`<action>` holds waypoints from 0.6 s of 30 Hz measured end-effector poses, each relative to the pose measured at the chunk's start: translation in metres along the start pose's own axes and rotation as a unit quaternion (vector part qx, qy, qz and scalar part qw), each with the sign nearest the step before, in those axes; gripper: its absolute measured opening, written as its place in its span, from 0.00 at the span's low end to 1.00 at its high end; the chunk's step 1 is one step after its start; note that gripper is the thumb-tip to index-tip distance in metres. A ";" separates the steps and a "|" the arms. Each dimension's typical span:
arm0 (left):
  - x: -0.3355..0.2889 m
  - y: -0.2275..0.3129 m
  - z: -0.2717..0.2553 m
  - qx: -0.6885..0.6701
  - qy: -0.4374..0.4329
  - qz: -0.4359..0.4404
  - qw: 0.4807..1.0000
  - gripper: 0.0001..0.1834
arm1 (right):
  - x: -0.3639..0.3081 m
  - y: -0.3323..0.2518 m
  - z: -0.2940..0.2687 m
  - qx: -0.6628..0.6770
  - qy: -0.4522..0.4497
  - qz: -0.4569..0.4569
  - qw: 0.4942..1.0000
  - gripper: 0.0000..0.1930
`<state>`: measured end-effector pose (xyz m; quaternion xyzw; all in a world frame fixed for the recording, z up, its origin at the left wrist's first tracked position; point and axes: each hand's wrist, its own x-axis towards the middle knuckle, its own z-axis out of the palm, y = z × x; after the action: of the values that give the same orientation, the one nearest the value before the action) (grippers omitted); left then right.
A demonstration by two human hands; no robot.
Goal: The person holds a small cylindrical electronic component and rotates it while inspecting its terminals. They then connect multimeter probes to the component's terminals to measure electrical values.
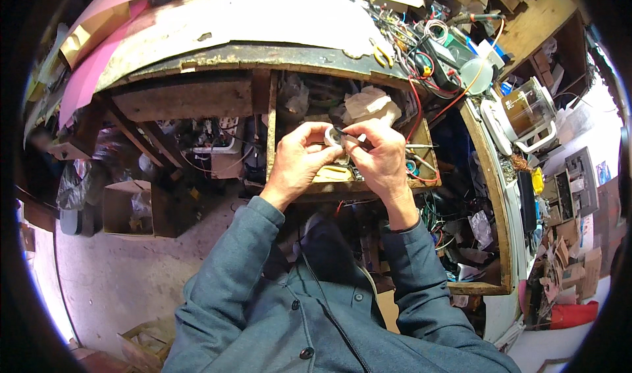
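Note:
Over an open wooden drawer (pixel 355 187), my two hands meet at a small round white piece with a dark middle (pixel 330 137). My left hand (pixel 297 161) pinches its near side between thumb and fingers. From the other side, my right hand (pixel 380 157) is closed with its fingertips against a small dark bit at the piece's edge; how much of it they hold is hidden. Below the hands a yellow object (pixel 333 174) lies in the drawer, and crumpled pale paper (pixel 372 104) lies behind them.
Beyond the drawer is a workbench (pixel 230 58) with a bright white top. Yellow-handled pliers (pixel 381 54) and tangled wires lie at its right. A glass jug (pixel 526 110) stands far right. An open cardboard box (pixel 129 216) sits on the floor at left.

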<state>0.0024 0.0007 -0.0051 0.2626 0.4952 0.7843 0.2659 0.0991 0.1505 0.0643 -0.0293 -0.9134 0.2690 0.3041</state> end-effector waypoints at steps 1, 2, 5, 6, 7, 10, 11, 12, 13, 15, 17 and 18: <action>0.000 0.000 0.000 -0.001 0.000 0.001 1.000 0.24 | 0.000 0.000 0.000 0.000 -0.001 0.002 1.000 0.11; 0.000 0.001 0.001 -0.003 0.001 0.001 1.000 0.24 | 0.000 0.000 0.000 0.001 -0.002 -0.001 1.000 0.11; 0.000 -0.001 0.000 -0.008 0.002 0.006 1.000 0.23 | 0.000 0.000 0.000 0.004 -0.005 -0.010 1.000 0.12; 0.000 -0.001 0.000 -0.010 0.002 0.007 1.000 0.23 | -0.001 0.001 0.001 0.007 -0.005 -0.015 1.000 0.13; 0.000 -0.001 0.000 -0.010 0.003 0.008 1.000 0.23 | -0.001 0.001 0.001 0.009 -0.005 -0.019 1.000 0.13; 0.000 -0.001 0.000 -0.013 0.002 0.009 1.000 0.23 | -0.003 0.002 0.002 0.011 0.005 -0.049 0.999 0.15; 0.000 -0.001 0.000 -0.014 0.000 0.011 1.000 0.23 | -0.003 0.002 0.001 0.006 0.006 -0.060 0.998 0.16; 0.000 -0.001 0.000 -0.016 -0.002 0.012 1.000 0.23 | -0.002 0.001 0.001 0.001 0.007 -0.072 0.997 0.16; 0.000 -0.001 -0.001 -0.012 0.000 0.012 1.000 0.23 | -0.001 0.001 0.000 -0.004 0.007 -0.083 0.997 0.16; 0.000 0.000 -0.001 -0.004 0.003 0.012 1.000 0.22 | -0.002 0.002 0.000 0.004 0.004 -0.080 0.997 0.17; -0.001 0.000 0.000 -0.016 0.001 0.010 1.000 0.22 | -0.003 0.002 0.000 0.012 0.010 -0.078 0.997 0.17; 0.000 0.000 0.000 -0.022 -0.001 0.009 1.000 0.22 | -0.003 0.002 0.001 0.016 0.015 -0.077 0.997 0.17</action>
<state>0.0026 0.0003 -0.0053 0.2614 0.4750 0.7972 0.2654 0.1008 0.1517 0.0611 0.0421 -0.9036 0.2591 0.3384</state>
